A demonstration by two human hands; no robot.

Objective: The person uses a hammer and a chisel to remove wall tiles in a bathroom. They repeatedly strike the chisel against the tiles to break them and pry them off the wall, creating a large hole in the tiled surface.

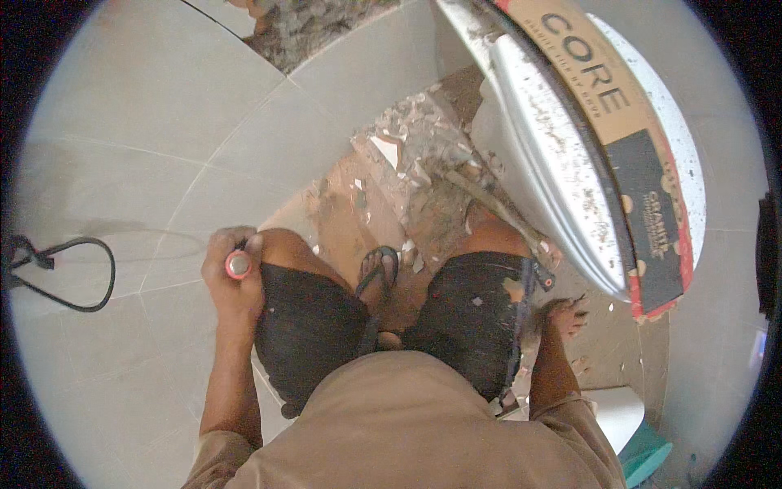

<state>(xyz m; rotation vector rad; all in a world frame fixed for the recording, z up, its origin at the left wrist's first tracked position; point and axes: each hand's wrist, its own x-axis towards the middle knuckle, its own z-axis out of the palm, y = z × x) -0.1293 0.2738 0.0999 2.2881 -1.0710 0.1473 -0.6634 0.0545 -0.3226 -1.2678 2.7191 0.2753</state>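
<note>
My left hand [221, 281] is closed beside my left knee, wrapped round a tool. Only the tool's round red end with a grey metal centre [237, 265] shows; the rest is hidden, so I cannot tell its kind. To the right of my right knee, my right hand [564, 318] is held low with fingers apart and nothing seen in it. Just above that hand, next to my knee, is a dark object with a red dot [545, 279]. A long brown stick-like handle [493, 204] lies across rubble between the knees and the boxes.
Broken tile pieces and rubble [411, 155] cover the floor ahead. A white, dirt-specked curved object [554, 130] and a brown, black and red carton [643, 196] stand at the right. A black cord loop [102, 285] hangs at the left. Behind my right arm is a teal object [648, 456].
</note>
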